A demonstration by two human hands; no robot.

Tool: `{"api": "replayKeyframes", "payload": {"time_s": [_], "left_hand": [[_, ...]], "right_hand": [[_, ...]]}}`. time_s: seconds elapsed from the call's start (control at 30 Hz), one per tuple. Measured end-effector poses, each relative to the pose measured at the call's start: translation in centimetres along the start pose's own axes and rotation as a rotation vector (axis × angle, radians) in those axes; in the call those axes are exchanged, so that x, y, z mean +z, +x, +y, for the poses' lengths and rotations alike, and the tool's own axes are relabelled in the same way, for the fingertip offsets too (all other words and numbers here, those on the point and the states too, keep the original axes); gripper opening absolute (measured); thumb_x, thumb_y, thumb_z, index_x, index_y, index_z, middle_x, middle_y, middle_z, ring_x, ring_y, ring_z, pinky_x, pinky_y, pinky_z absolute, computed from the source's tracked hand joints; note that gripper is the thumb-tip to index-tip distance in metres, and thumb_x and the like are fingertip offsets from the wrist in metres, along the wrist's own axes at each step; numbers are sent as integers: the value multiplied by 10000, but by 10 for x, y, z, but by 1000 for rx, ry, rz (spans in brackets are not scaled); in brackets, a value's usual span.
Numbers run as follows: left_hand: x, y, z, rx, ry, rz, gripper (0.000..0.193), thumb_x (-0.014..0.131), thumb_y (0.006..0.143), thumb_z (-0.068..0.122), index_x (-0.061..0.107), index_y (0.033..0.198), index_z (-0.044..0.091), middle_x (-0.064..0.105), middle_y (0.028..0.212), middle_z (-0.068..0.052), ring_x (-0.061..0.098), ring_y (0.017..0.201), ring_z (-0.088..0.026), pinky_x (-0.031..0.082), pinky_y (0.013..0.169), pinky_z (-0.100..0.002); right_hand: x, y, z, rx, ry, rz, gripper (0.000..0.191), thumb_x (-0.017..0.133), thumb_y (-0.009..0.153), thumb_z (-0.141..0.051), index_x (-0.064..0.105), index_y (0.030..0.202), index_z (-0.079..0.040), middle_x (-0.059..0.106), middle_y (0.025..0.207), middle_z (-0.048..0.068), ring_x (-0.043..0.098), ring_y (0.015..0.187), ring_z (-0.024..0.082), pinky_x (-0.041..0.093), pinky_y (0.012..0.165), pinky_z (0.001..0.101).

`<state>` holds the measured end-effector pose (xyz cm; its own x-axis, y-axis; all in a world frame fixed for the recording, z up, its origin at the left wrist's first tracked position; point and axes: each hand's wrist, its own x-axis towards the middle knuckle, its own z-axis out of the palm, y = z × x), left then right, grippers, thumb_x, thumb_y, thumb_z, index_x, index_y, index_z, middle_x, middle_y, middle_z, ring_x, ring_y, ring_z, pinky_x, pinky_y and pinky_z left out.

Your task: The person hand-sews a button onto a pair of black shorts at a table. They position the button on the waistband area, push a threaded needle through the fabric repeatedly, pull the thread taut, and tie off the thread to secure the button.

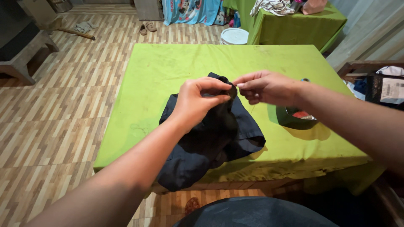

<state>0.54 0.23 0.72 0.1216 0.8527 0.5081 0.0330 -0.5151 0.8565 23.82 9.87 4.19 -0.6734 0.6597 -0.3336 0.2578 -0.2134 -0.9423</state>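
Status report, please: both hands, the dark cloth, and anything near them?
Left hand pinching dark cloth, lifted off green table. Right hand pinching at same spot. Dark dish beside cloth, apart.

Green-covered table (168, 67) on striped wood-pattern floor (54, 117); second green table (294, 25) behind.

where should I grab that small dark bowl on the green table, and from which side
Take the bowl by its near rim with a pinch grip, probably coming from the right, where the right hand already is. The rim is open and faces up; the dark cloth and left hand crowd its left side.
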Motion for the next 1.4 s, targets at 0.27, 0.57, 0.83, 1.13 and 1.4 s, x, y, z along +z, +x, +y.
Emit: {"api": "replayKeyframes", "payload": {"time_s": [0.27, 0.57, 0.83, 1.13, 1.4], "left_hand": [[0, 2, 11, -40, 80, 13, 201, 819, 788, -31, 768, 972, 30, 781, 924, -33, 735, 871, -104, 601, 808, -258], [-2, -21, 21, 398, 507, 18, 161, 765, 808, -3, 729, 924, 102, 715, 898, -38, 713, 851, -201, 577, 774, -308], [-5, -23, 27, 516, 585, -28, 165, 731, 797, -15, 700, 911, 101, 680, 889, -34, 681, 886, -231, 561, 795, -341], [-6, -22, 30, 506, 583, -30, 161, 729, 811, -18, 690, 915, 98, 667, 877, -27, 680, 865, -219, 558, 764, -331], [-6, -20, 29, 489, 574, -16, 138, 746, 840, 10, 687, 929, 96, 672, 869, -29, 681, 856, -225, 555, 757, -332]], "right_hand": [[-9, 8, -30, -233, -538, -95, 164, 663, 994, -174, 715, 1076, -42, 657, 848, -1, 562, 778, 81, 474, 694, 267], [14, -5, -54, -405, -879, -85, 141, 746, 908, -152, 800, 997, -58, 699, 968, 11, 654, 886, 99, 551, 773, 266], [25, -13, -61, -505, -959, -136, 109, 747, 884, -92, 793, 979, -64, 718, 976, 22, 702, 904, 107, 592, 791, 258], [26, -12, -63, -571, -1041, -129, 110, 759, 875, -106, 797, 971, -70, 728, 963, 18, 709, 879, 130, 581, 772, 282], [30, -13, -63, -542, -1050, -87, 107, 764, 865, -109, 800, 963, -84, 726, 946, 12, 703, 852, 128, 573, 746, 283]]}}
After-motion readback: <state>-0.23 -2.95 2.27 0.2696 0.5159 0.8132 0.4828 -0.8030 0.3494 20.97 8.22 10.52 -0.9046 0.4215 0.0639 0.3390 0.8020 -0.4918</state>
